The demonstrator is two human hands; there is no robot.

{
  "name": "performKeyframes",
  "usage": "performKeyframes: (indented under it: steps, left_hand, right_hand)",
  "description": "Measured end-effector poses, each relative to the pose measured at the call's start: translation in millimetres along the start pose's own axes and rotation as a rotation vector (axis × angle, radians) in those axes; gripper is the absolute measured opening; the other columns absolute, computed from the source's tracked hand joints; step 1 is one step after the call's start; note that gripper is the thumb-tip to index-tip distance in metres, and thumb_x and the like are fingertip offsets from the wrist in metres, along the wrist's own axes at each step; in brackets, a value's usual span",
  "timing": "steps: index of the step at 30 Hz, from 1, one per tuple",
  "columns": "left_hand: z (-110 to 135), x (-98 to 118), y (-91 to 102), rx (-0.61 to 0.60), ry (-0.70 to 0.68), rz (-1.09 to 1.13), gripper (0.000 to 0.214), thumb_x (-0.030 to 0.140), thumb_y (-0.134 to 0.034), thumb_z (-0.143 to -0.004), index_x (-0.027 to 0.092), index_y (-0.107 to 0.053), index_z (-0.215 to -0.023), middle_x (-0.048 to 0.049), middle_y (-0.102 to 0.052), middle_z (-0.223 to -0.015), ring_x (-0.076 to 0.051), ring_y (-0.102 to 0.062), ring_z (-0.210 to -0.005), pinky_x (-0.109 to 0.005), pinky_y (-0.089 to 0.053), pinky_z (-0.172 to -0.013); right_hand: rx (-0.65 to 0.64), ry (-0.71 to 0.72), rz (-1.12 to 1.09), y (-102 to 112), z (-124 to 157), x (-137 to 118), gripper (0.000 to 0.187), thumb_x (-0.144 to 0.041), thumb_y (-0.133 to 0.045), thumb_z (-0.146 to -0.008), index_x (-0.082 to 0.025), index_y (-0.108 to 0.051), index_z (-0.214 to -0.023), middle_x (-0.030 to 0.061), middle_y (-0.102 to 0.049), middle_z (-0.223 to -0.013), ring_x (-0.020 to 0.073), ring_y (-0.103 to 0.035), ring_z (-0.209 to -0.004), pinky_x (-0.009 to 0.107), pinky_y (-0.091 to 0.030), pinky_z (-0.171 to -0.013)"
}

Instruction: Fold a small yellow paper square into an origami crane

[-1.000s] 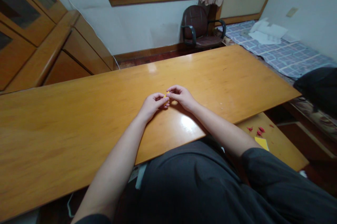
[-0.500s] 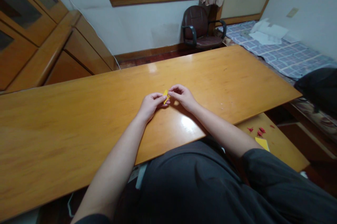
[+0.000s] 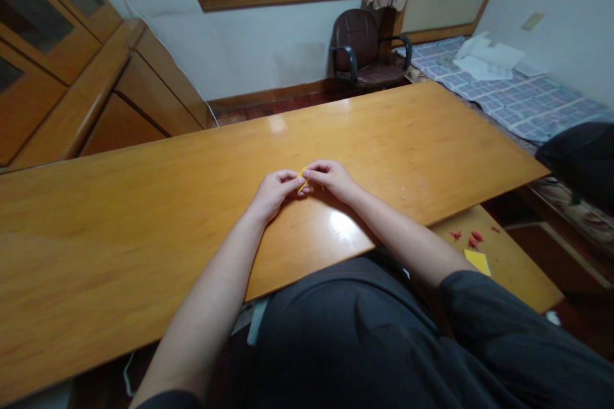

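Note:
A small folded yellow paper (image 3: 302, 188) is pinched between my two hands, just over the wooden table (image 3: 144, 223). My left hand (image 3: 277, 192) grips its lower left side, thumb on top and fingers curled beneath. From the right, my right hand (image 3: 330, 176) pinches its upper end with thumb and forefinger. Fingers cover much of the paper, so its folded shape is hard to make out.
On a lower board to the right lie several small red folded paper pieces (image 3: 474, 242) and a stack of yellow paper sheets (image 3: 476, 262). Beyond the table stand a brown armchair (image 3: 357, 50) and a bed (image 3: 508, 92). A wooden cabinet (image 3: 105, 102) is at left.
My right hand has come slightly down and left onto the yellow paper's upper end. The paper now shows as a narrower strip. My left hand has stayed nearly in place.

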State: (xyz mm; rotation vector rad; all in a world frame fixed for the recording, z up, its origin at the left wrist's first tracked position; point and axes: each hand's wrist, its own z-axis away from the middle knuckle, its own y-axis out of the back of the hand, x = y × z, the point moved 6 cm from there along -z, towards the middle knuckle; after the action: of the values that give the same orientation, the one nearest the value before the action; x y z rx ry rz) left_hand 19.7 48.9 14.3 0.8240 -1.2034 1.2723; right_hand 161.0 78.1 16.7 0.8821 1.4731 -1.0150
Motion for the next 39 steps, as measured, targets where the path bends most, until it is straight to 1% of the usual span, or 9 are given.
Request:
performKeyframes:
  steps: [6,13,18,21,25,28,31,34,39]
  left_hand:
    - [1,-1,-1.5,-0.012,0.017,-0.022,0.037,0.040,-0.087,-0.061,0.014,-0.066,-0.076,-0.0062,-0.072,-0.070,-0.015,-0.066,-0.062,-0.028,-0.052,-0.066]
    - [1,0,-2.0,-0.017,0.030,-0.031,0.035,0.037,-0.085,-0.063,0.013,-0.064,-0.076,-0.0061,-0.070,-0.070,-0.014,-0.065,-0.061,-0.028,-0.052,-0.064]
    - [2,0,-2.8,-0.033,0.044,-0.029,0.031,0.034,-0.082,-0.064,0.013,-0.062,-0.074,-0.0054,-0.069,-0.067,-0.013,-0.063,-0.058,-0.027,-0.051,-0.062]
    - [2,0,-2.2,-0.025,0.036,-0.010,0.031,0.033,-0.082,-0.064,0.013,-0.061,-0.074,-0.0053,-0.069,-0.067,-0.013,-0.063,-0.057,-0.026,-0.051,-0.061]
    - [1,1,-1.8,-0.016,0.038,-0.002,0.032,0.033,-0.082,-0.064,0.013,-0.060,-0.076,-0.0056,-0.070,-0.068,-0.013,-0.064,-0.058,-0.026,-0.052,-0.061]
    - [2,2,-1.8,-0.021,0.035,0.002,0.033,0.033,-0.082,-0.064,0.012,-0.061,-0.077,-0.0060,-0.071,-0.070,-0.013,-0.064,-0.059,-0.026,-0.052,-0.062]
    - [2,2,-2.1,-0.035,0.033,0.007,0.033,0.034,-0.083,-0.063,0.012,-0.062,-0.076,-0.0062,-0.071,-0.071,-0.013,-0.065,-0.060,-0.026,-0.052,-0.062]
    - [1,1,-2.6,-0.041,0.035,0.004,0.035,0.036,-0.084,-0.063,0.012,-0.062,-0.077,-0.0060,-0.071,-0.071,-0.013,-0.065,-0.060,-0.027,-0.052,-0.063]
    - [1,-3,-1.6,-0.022,0.050,-0.026,0.037,0.036,-0.085,-0.064,0.012,-0.062,-0.079,-0.0059,-0.071,-0.073,-0.013,-0.066,-0.063,-0.026,-0.053,-0.065]
  right_hand:
    - [0.050,0.019,0.032,2,2,0,0.030,-0.043,-0.078,-0.070,-0.015,-0.069,-0.072,0.0010,-0.066,-0.067,0.0114,-0.054,-0.061,0.026,-0.044,-0.060]
    - [0.101,0.056,0.083,5,2,-3,0.025,-0.041,-0.074,-0.072,-0.016,-0.068,-0.068,-0.0023,-0.060,-0.061,0.0101,-0.048,-0.058,0.025,-0.040,-0.059]
    - [0.176,0.059,0.008,16,-2,3,0.027,-0.043,-0.071,-0.077,-0.016,-0.068,-0.074,-0.0042,-0.055,-0.059,0.0080,-0.041,-0.051,0.023,-0.031,-0.049]
    - [0.185,0.057,-0.018,19,-3,4,0.028,-0.044,-0.070,-0.078,-0.016,-0.068,-0.078,-0.0049,-0.053,-0.060,0.0071,-0.039,-0.048,0.023,-0.026,-0.046]
    - [0.097,0.029,0.044,12,0,1,0.032,-0.047,-0.070,-0.078,-0.015,-0.068,-0.078,-0.0039,-0.055,-0.061,0.0072,-0.043,-0.052,0.022,-0.031,-0.049]
    - [0.013,-0.017,0.089,5,1,0,0.034,-0.047,-0.073,-0.075,-0.014,-0.070,-0.082,-0.0019,-0.061,-0.065,0.0083,-0.048,-0.055,0.022,-0.035,-0.051]
    - [-0.031,-0.051,0.097,2,2,2,0.037,-0.048,-0.075,-0.071,-0.013,-0.071,-0.084,-0.0004,-0.063,-0.067,0.0092,-0.050,-0.056,0.022,-0.037,-0.052]
    - [-0.018,-0.057,0.086,2,2,2,0.036,-0.047,-0.076,-0.070,-0.013,-0.070,-0.080,-0.0001,-0.063,-0.065,0.0096,-0.051,-0.056,0.023,-0.038,-0.053]
    - [0.071,-0.046,0.073,6,4,-1,0.031,-0.042,-0.077,-0.067,-0.014,-0.065,-0.070,-0.0021,-0.059,-0.061,0.0087,-0.047,-0.056,0.023,-0.036,-0.055]
